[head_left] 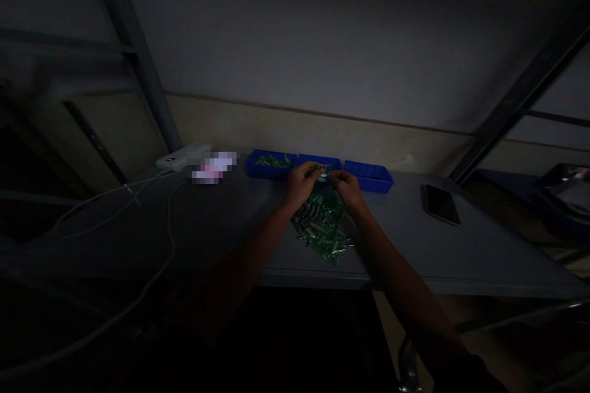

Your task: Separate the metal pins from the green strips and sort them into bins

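My left hand (302, 183) and my right hand (346, 187) meet over the grey table (483, 245), fingers pinched together on a small green part (321, 172) held between them. Just below my hands lies a heap of several small green and silver parts (322, 227). Behind my hands stands a row of three blue trays: the left tray (270, 165) holds some green parts, the middle tray (318, 163) is partly hidden by my fingers, and what the right tray (371, 175) holds I cannot see.
A dark phone (440, 204) lies flat on the table to the right. A white power strip (177, 158) sits at the back left, with white cables (138, 193) trailing off the table's left side. Metal shelf posts rise on both sides. The scene is very dim.
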Motion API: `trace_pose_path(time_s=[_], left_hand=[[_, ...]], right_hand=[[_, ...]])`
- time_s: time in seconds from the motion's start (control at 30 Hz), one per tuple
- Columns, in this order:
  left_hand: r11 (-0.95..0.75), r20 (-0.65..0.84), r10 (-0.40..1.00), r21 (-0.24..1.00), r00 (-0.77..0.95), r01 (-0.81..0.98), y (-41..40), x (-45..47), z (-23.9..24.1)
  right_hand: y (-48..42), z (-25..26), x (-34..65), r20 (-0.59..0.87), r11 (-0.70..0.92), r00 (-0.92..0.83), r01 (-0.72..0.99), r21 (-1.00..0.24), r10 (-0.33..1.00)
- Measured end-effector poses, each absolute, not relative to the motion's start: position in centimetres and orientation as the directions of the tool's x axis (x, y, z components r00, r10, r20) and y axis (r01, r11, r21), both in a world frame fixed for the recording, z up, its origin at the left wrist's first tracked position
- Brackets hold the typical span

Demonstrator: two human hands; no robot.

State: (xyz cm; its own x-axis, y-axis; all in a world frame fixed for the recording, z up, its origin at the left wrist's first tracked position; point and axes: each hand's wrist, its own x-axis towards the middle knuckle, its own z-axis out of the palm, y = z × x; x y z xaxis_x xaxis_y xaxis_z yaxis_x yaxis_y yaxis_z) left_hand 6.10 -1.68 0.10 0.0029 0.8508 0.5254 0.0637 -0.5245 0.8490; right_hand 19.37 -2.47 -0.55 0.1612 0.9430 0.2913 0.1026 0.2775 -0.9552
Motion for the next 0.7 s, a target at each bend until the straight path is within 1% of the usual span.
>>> trace_pose_path(time_s=[0.03,0.07,0.13,0.2,0.27,0.33,0.4,0.43,0.5,0.6,0.67,0.7], left_hand=[[-0.561,0.565,0.825,0.817,0.014,0.13,-1.8,6.0,0.3],[-0.593,0.6,0.8,0.781,0.028,0.197,-2.0,6.0,0.5],[-0.641,0.657,0.75,0.696,0.072,0.324,-2.4,6.1,0.7],[-0.666,0.689,0.714,0.611,0.127,0.428,-2.7,6.2,0.8],[-0.664,0.692,0.702,0.549,0.17,0.508,-2.9,6.3,0.7],[-0.635,0.676,0.718,0.536,0.167,0.556,-3.0,6.4,0.6],[-0.584,0.638,0.759,0.575,0.133,0.573,-2.9,6.4,0.4],[-0.554,0.61,0.785,0.608,0.112,0.569,-2.7,6.4,0.4],[-0.498,0.547,0.834,0.69,0.072,0.525,-2.5,6.4,0.4],[-0.413,0.435,0.9,0.847,0.009,0.336,-2.1,6.2,0.6],[-0.304,0.314,0.949,0.935,-0.028,0.182,-2.2,6.1,0.7],[-0.245,0.25,0.968,0.962,-0.027,0.123,-2.2,6.0,0.7]], right_hand=[[-2.4,-0.6,19.4,0.271,0.254,0.185,0.115,-0.96,0.945],[-2.3,-0.6,19.4,0.237,0.224,0.194,0.09,-0.971,0.952],[-2.3,-0.4,19.2,0.135,0.146,0.155,-0.061,-0.987,0.979],[-2.4,0.0,18.9,0.079,0.095,0.074,-0.249,-0.964,0.994],[-2.6,0.3,18.8,0.122,0.141,0.075,-0.365,-0.92,0.99],[-2.8,0.4,18.8,0.212,0.266,0.178,-0.393,-0.88,0.961],[-2.8,0.3,18.9,0.287,0.374,0.273,-0.363,-0.854,0.918],[-2.8,0.2,19.0,0.322,0.41,0.291,-0.332,-0.849,0.901],[-2.8,0.1,19.1,0.394,0.459,0.274,-0.24,-0.856,0.877],[-3.0,0.1,19.2,0.5,0.512,0.187,-0.022,-0.859,0.846],[-3.3,0.3,19.2,0.567,0.551,0.128,0.145,-0.822,0.813],[-3.5,0.4,19.2,0.607,0.573,0.105,0.235,-0.785,0.788]])
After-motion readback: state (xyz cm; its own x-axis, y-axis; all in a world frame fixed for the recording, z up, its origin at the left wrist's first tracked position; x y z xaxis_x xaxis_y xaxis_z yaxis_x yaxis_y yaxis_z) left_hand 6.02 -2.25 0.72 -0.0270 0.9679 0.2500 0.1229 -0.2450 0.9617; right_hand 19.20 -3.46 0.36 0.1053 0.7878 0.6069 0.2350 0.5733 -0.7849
